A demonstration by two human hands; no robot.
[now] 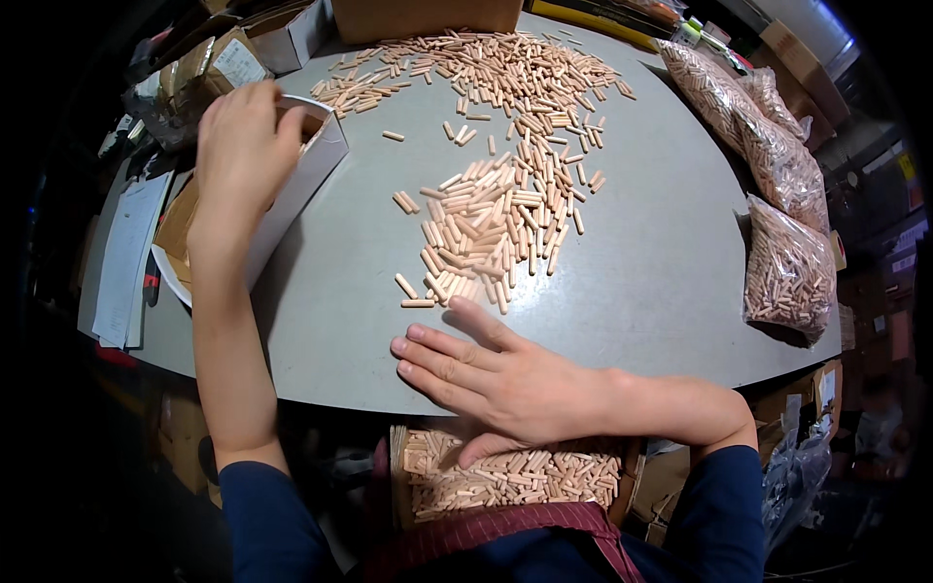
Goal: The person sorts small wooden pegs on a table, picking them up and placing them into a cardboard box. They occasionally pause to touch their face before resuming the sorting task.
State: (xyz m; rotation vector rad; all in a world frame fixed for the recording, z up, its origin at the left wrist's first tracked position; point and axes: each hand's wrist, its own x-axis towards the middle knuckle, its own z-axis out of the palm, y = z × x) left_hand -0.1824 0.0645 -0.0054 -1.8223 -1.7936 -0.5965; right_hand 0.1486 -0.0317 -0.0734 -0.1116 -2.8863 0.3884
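Observation:
Light wooden dowel pins [476, 214] lie in a loose heap that trails across the grey table [632, 291] toward its front. My right hand [496, 374] is open over the table's front edge, palm down, fingers stretched out to the left and thumb apart. Its upper side is near the closest pins, and nothing shows in it. At the left, my left hand [248, 146] is over the far end of a long white cardboard box [316, 165]. Its thumb stands apart from the bent fingers, whose tips are hidden; I see nothing held.
Below the table edge, a container full of dowel pins [525, 476] sits at my lap. Clear bags of pins [792, 272] line the right side. Papers [131, 253] lie left of the white box. A brown carton [428, 17] stands behind the heap.

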